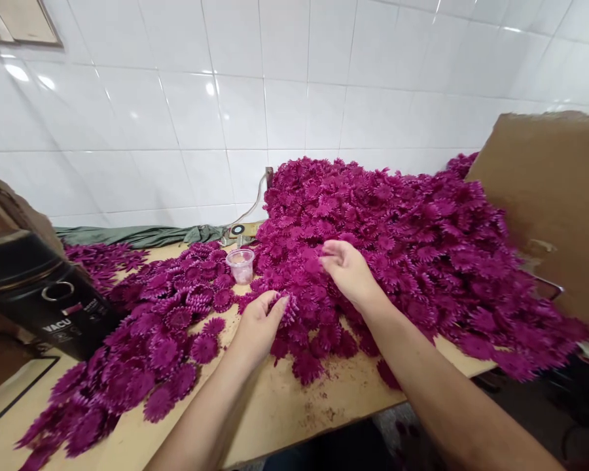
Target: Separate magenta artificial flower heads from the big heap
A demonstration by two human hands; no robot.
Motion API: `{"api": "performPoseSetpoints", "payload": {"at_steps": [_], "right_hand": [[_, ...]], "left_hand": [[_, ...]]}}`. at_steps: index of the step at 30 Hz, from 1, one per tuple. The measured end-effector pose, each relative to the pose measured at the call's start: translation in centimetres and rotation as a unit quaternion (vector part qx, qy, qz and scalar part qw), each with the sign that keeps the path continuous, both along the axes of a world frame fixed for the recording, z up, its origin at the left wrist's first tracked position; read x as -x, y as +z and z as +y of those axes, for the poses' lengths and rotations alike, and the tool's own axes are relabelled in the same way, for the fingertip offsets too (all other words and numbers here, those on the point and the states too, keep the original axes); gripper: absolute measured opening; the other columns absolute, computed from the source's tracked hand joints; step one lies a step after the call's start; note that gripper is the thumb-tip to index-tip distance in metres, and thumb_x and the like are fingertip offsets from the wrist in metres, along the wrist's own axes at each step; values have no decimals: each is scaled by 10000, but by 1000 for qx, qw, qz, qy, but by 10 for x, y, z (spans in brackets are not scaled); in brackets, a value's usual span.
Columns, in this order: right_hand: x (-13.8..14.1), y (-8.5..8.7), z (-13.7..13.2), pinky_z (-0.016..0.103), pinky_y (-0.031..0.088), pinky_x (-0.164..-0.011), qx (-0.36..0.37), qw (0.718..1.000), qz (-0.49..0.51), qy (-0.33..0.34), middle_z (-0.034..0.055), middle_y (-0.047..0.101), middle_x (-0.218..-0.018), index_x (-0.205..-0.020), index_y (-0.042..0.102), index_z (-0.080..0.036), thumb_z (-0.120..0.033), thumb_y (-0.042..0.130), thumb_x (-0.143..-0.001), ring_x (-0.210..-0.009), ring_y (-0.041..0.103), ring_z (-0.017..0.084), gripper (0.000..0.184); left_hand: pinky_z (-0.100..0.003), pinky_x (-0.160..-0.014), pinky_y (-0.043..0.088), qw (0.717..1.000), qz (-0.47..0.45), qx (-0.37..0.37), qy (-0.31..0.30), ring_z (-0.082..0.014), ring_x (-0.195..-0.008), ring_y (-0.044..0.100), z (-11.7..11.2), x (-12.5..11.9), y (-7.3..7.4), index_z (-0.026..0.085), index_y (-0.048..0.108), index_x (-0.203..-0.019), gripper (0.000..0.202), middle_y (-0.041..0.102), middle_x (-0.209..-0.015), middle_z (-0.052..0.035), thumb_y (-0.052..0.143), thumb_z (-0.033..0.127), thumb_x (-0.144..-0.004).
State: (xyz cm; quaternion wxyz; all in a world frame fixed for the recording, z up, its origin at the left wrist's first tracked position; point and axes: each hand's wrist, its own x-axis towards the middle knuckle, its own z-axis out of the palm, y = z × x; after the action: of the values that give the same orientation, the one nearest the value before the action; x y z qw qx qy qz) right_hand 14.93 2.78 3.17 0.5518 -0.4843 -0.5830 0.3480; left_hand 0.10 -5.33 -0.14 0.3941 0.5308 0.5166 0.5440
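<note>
My left hand (261, 325) is closed in a pinch on magenta artificial flower pieces (289, 310), their ruffled petals showing at the fingertips. It is above the table, beside the front of a large heap of similar flower heads (383, 216). My right hand (347, 268) is over the heap with curled fingers. A lighter, slightly blurred flower head (313, 260) shows at its fingertips and seems pinched there. Between the left hand and the wall stands a small clear plastic cup (241, 265) with something pale inside.
More flower heads (164, 353) lie stacked along the left of the wooden table (294, 412). A black vacuum flask (44, 294) leans at far left. Cardboard (544, 209) rises at right. Green cloth (142, 235) and a thin cable (255, 204) lie by the tiled wall (235, 111).
</note>
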Motion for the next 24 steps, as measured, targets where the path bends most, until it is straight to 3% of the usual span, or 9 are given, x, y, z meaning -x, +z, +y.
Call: {"api": "performPoseSetpoints", "payload": {"at_steps": [2,3,7,9,12,17,20,24], "right_hand": [[2,0,-5,376,467,-835,-63,996,-47,-45,130,556,-1100,-945,553,-158,-133,590,-663,-932,583,199,286],[4,0,-11,387,457,-853,-76,994,-75,-25,131,557,-1105,-962,567,-158,-185,600,-678,-960,569,210,287],[17,-9,-39,323,497,-717,-15,968,-124,216,62,642,-850,-880,599,-162,-282,590,-708,-769,599,168,210],[23,-15,-44,278,486,-659,5,965,-100,244,30,630,-764,-815,575,-157,-227,583,-695,-679,581,133,139],[27,-21,-43,238,448,-583,15,979,-56,196,-20,560,-630,-708,515,-167,-166,532,-695,-575,527,101,21],[27,-24,-43,232,413,-550,-36,986,-57,153,-33,527,-584,-690,509,-185,-217,487,-728,-554,518,110,54],[21,-18,-31,229,425,-536,-42,993,-18,105,-34,532,-571,-700,488,-194,-239,458,-756,-522,537,108,78],[2,-3,0,283,477,-604,12,1000,15,-13,4,584,-674,-803,459,-188,-195,443,-766,-585,608,138,41]], "left_hand": [[-252,-634,387,1000,14,6,16,-124,-588,457,6,-3,-2,175,529,-582,330,506,-560,40,573,497,-643],[-249,-609,381,1000,15,16,20,-117,-560,440,9,-4,-3,177,510,-555,365,484,-533,46,570,528,-632],[-250,-547,378,999,-18,39,18,-121,-521,432,17,-5,-5,181,473,-487,495,464,-467,40,560,663,-555],[-261,-544,388,998,-34,47,10,-136,-534,462,15,-4,-5,170,515,-515,546,517,-490,12,500,712,-575],[-272,-550,394,997,-33,70,-17,-146,-546,484,8,-5,-2,152,575,-616,551,562,-537,-9,467,692,-634],[-269,-693,416,999,-33,27,-23,-143,-659,515,-1,-11,4,165,554,-684,321,572,-651,16,650,460,-604],[-261,-639,401,999,-36,7,-32,-134,-604,473,-2,-10,1,180,522,-658,289,505,-582,35,605,456,-646],[-237,-548,347,1000,-6,-4,-1,-106,-540,387,-2,-1,-5,182,479,-590,338,440,-549,50,610,490,-636]]}}
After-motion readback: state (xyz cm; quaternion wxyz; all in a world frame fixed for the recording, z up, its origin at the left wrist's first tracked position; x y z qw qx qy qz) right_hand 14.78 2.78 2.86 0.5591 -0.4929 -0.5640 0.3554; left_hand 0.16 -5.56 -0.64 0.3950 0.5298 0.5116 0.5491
